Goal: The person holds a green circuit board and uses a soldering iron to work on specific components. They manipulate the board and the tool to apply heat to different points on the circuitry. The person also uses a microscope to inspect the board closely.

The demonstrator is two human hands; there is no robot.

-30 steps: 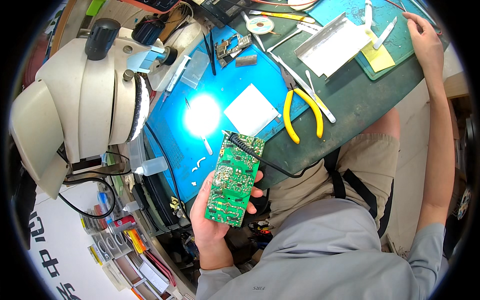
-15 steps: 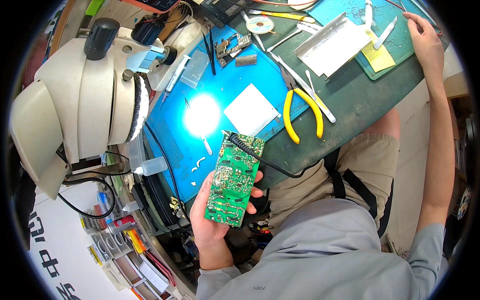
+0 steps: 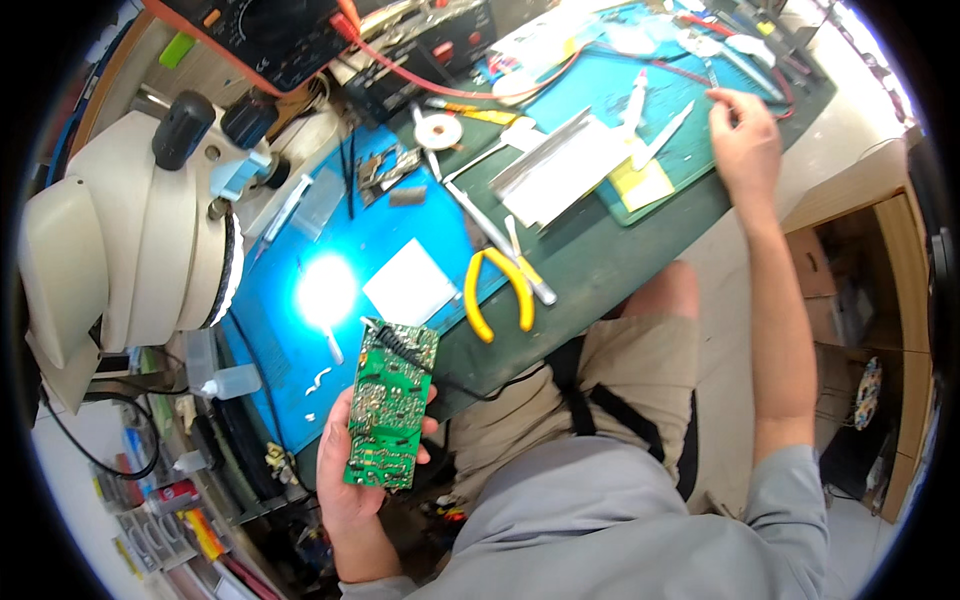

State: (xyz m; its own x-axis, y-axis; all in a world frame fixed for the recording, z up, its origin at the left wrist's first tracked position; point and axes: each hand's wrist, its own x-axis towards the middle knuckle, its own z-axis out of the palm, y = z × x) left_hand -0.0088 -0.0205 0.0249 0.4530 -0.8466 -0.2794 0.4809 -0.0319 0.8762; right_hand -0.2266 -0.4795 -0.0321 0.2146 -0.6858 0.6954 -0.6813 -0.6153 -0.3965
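A green circuit board [image 3: 392, 410] rests upright in the person's left hand [image 3: 348, 497], thumb along one long edge and fingertips wrapped round the other, its component-dotted side facing up toward the head. A black cord [image 3: 400, 347] is attached at the board's far end and trails off to the right of that hand, toward the person's lap.

The right hand [image 3: 745, 145] is well apart, over the far right part of the table [image 3: 625, 250], its fingers bent inward; it is small and blurred there, so one cannot tell whether the fingertips grip anything.

Just beyond the left hand lies a blue mat [image 3: 262, 322] bearing a white square sheet [image 3: 410, 283]. Between the hands are yellow-handled pliers [image 3: 474, 303] and, farther off, a bent metal plate [image 3: 560, 178]. Nearer the right hand, a yellow paper [image 3: 643, 188] sits beneath a slim white knife [image 3: 667, 132]. Left of the left hand stand a plastic bottle [image 3: 236, 381] and, beyond it, a large white microscope [image 3: 165, 235].
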